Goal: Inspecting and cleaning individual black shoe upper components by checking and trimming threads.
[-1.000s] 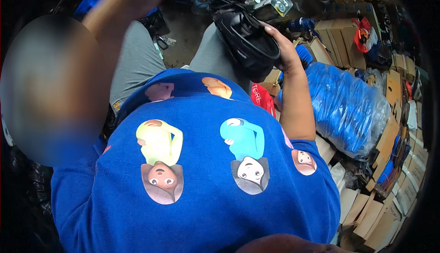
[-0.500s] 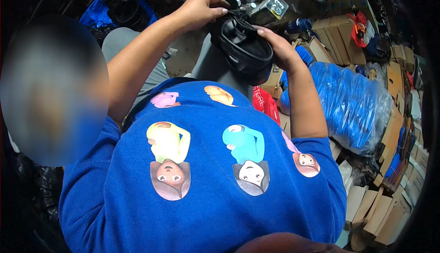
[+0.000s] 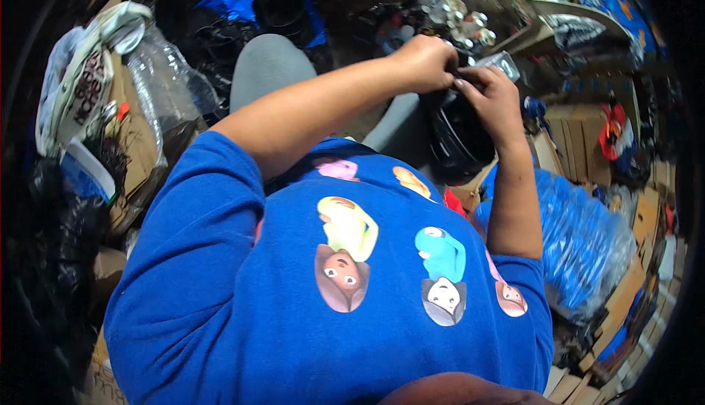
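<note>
Both hands, left hand [image 3: 424, 62] and right hand [image 3: 493, 100], close fingers on a black round part [image 3: 459, 140] amid cardboard boxes [image 3: 573, 129]

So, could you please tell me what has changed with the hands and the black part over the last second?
The left hand, raised out of view a second ago, came down and now meets the right hand at the top of the black part. The right hand slid from its side up to its top edge. The part remains over the lap, beside the blue bag.
</note>
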A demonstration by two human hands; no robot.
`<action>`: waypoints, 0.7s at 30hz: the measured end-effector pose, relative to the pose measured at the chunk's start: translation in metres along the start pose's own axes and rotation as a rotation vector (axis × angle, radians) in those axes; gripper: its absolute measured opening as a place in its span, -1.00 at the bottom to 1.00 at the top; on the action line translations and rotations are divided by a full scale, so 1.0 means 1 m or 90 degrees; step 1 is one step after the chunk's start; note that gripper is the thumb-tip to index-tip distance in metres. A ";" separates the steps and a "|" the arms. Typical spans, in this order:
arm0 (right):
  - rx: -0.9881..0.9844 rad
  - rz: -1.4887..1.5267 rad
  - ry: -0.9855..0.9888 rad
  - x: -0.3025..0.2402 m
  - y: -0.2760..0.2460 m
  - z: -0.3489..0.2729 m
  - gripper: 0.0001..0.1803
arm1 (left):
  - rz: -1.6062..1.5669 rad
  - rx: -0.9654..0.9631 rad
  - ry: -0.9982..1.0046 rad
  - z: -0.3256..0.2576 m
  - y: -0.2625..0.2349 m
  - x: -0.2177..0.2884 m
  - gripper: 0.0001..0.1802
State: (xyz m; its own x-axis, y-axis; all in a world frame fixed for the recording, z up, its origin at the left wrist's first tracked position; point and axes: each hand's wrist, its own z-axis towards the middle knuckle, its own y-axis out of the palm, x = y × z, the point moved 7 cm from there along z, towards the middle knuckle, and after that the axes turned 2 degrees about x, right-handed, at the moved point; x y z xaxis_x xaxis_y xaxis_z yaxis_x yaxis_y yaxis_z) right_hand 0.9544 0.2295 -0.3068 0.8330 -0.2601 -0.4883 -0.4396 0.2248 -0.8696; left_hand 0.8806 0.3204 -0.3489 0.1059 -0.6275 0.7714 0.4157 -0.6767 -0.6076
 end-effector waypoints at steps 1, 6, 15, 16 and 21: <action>-0.008 0.008 -0.013 -0.005 0.002 -0.001 -0.73 | -0.012 0.020 0.022 -0.002 -0.002 0.001 -0.73; 0.027 -0.118 -0.088 -0.022 0.002 -0.004 -0.80 | -0.058 0.006 -0.007 -0.006 -0.004 -0.005 -0.74; 0.199 -0.196 -0.203 -0.032 -0.005 -0.017 -0.89 | -0.032 0.142 -0.008 0.000 -0.006 0.001 -0.76; 0.211 -0.177 -0.200 -0.030 -0.005 -0.016 -0.90 | -0.040 0.128 -0.034 0.001 -0.004 -0.002 -0.76; 0.120 0.065 -0.083 -0.008 -0.003 -0.009 -0.90 | -0.070 0.160 -0.056 0.003 -0.003 -0.004 -0.77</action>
State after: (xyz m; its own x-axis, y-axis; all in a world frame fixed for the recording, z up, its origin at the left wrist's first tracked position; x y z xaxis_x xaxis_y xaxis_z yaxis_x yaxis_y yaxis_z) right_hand 0.9462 0.2224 -0.3010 0.8292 -0.1066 -0.5486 -0.4633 0.4178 -0.7815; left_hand 0.8811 0.3263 -0.3496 0.1205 -0.5123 0.8503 0.6386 -0.6158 -0.4615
